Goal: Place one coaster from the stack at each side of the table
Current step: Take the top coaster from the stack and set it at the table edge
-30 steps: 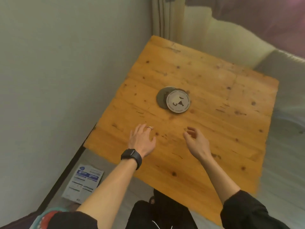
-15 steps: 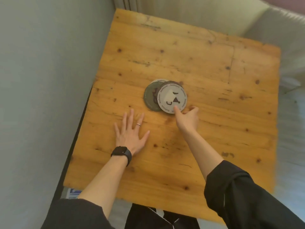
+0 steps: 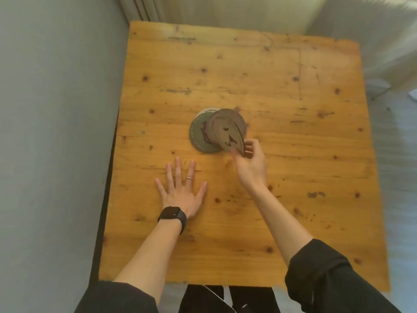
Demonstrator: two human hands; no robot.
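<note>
**Coasters lifted at the middle of the desk**

Coasters (image 3: 226, 129) are tilted up off the desk (image 3: 282, 91), their near edge raised and pinched in the grip of the right hand (image 3: 250, 163). Motion blur smears them, so how many are held cannot be told; the face turned to the camera shows a dark printed drawing. The thumb lies over the near rim and the curled fingers (image 3: 248, 149) sit behind it. Under them, and partly covered by them, a dark green coaster (image 3: 198, 136) lies flat on the desk near its centre, and a pale coaster (image 3: 208, 111) with printed lettering peeks out at its far edge.

Nearer the person than the green coaster, the left hand (image 3: 180, 188) rests palm down on the wood, fingers spread wide and holding nothing. It bears a ring (image 3: 189, 177) on one finger and a black smartwatch (image 3: 172, 214) at the wrist. Black sleeves (image 3: 320, 279) are pushed up both forearms. A grey wall (image 3: 56, 132) runs along the desk's left edge.
</note>
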